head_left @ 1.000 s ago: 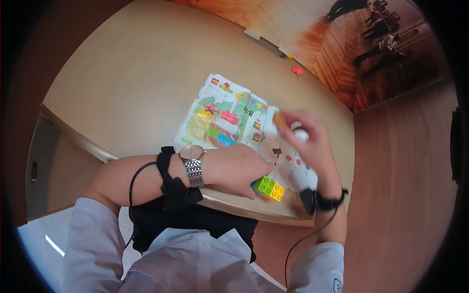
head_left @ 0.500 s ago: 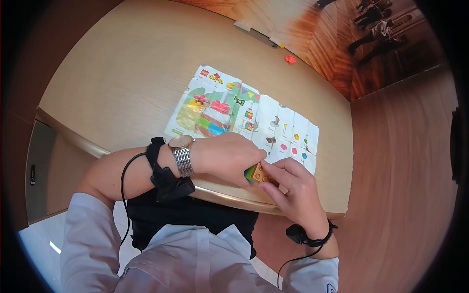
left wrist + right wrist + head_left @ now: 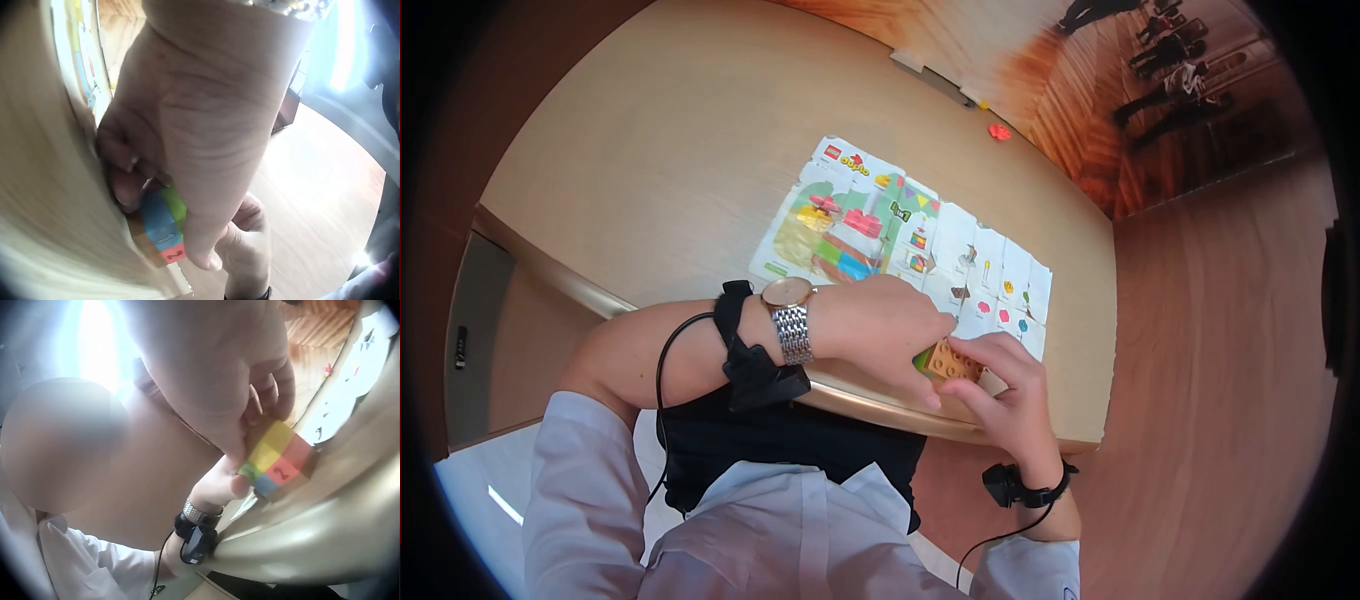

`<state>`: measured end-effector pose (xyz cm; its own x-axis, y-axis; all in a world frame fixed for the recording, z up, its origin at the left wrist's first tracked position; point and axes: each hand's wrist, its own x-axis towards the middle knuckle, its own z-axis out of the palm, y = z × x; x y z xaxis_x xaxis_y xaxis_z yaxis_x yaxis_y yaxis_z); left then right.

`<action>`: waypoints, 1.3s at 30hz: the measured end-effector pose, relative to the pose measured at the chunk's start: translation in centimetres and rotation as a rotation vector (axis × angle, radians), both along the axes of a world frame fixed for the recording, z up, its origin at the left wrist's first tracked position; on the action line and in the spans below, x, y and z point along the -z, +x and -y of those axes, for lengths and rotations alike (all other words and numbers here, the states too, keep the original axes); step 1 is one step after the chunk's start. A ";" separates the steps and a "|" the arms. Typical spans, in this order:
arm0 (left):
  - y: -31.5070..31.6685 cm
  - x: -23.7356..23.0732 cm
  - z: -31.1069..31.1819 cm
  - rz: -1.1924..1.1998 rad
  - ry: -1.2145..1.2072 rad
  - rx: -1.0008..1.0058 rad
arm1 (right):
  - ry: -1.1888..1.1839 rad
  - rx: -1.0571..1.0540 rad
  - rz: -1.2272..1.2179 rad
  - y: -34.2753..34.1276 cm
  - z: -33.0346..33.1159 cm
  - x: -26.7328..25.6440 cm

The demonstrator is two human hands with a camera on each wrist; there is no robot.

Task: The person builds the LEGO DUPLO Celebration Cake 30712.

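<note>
Near the table's front edge, my left hand [image 3: 885, 325] grips a small stack of coloured bricks. Its top is a tan studded brick [image 3: 955, 362], with a bit of green [image 3: 922, 360] showing beside it. My right hand [image 3: 1008, 400] holds the tan brick's right side between thumb and fingers. In the left wrist view, blue [image 3: 159, 222] and red [image 3: 173, 253] brick faces lie by the left thumb, both with printed marks. Yellow [image 3: 274, 442] and red [image 3: 294, 461] faces show in the right wrist view, the red one marked 2. Fingers hide part of the stack.
A creased Duplo picture sheet [image 3: 855, 225] lies flat on the table [image 3: 650, 150] just beyond the hands. A small red piece [image 3: 999, 132] and a yellow bit [image 3: 983, 104] are at the far edge, by a picture-covered panel [image 3: 1040, 80].
My right hand has come down from over the sheet with the tan brick, which is now on top of the stack, covering the green and yellow studs. My left hand has stayed around the stack.
</note>
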<state>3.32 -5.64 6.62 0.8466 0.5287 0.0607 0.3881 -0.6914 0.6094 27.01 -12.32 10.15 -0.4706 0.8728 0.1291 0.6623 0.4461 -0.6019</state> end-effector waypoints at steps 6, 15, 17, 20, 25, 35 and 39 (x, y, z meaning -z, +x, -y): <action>0.3 0.2 0.3 0.058 0.012 -0.026 | -0.030 -0.013 -0.180 2.5 -1.1 0.8; 1.0 1.0 0.4 0.214 0.048 -0.041 | 0.028 0.034 -0.187 -0.9 -11.4 -0.3; 0.9 1.1 0.4 0.202 0.027 -0.035 | 0.027 0.026 -0.134 -2.2 -15.2 0.4; 0.6 1.5 0.3 0.229 0.010 -0.027 | 0.147 0.012 -0.081 -4.4 -21.8 3.2; 0.8 1.6 0.2 0.236 -0.053 -0.024 | 0.159 0.183 0.114 -8.1 -32.7 6.9; 0.2 1.3 -0.1 0.351 -0.154 -0.041 | 0.280 0.178 0.345 -15.1 -44.9 8.3; 0.6 2.2 0.1 0.376 -0.113 -0.036 | 0.276 0.123 0.353 -15.2 -44.8 7.8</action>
